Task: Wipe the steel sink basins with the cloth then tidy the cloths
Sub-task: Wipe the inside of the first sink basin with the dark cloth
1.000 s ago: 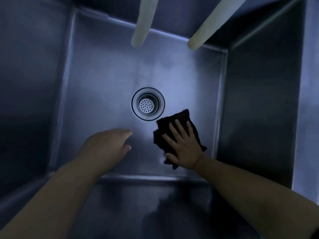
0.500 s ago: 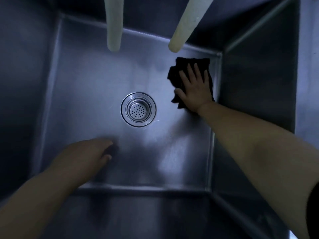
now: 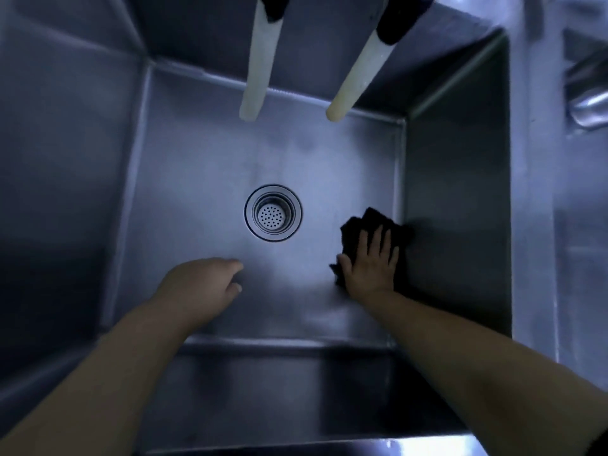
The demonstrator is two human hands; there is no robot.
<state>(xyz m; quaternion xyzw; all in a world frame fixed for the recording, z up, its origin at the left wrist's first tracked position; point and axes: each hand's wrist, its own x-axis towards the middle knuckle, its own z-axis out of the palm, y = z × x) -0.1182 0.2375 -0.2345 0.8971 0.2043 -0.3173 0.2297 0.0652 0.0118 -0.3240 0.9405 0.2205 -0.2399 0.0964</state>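
Down in the steel sink basin [image 3: 184,179], the person's right hand [image 3: 370,268] lies flat on a black cloth [image 3: 371,222], fingers spread and palm pressing it against the basin floor. The cloth sits at about four o'clock from the drain strainer [image 3: 273,212], bunched up against the foot of the right-hand wall, with folds showing past the fingertips and a little past the thumb. The left hand [image 3: 200,287] hangs at about seven o'clock from the drain, loosely curled with nothing in it, fingers bent inward; whether it touches the floor cannot be told. The two hands are well apart, with bare steel between them. Two pale faucet hoses [image 3: 260,70] hang down over the far edge at twelve o'clock, each capped in black at the top, their ends clear of the floor. Both bare forearms reach in over the near wall.
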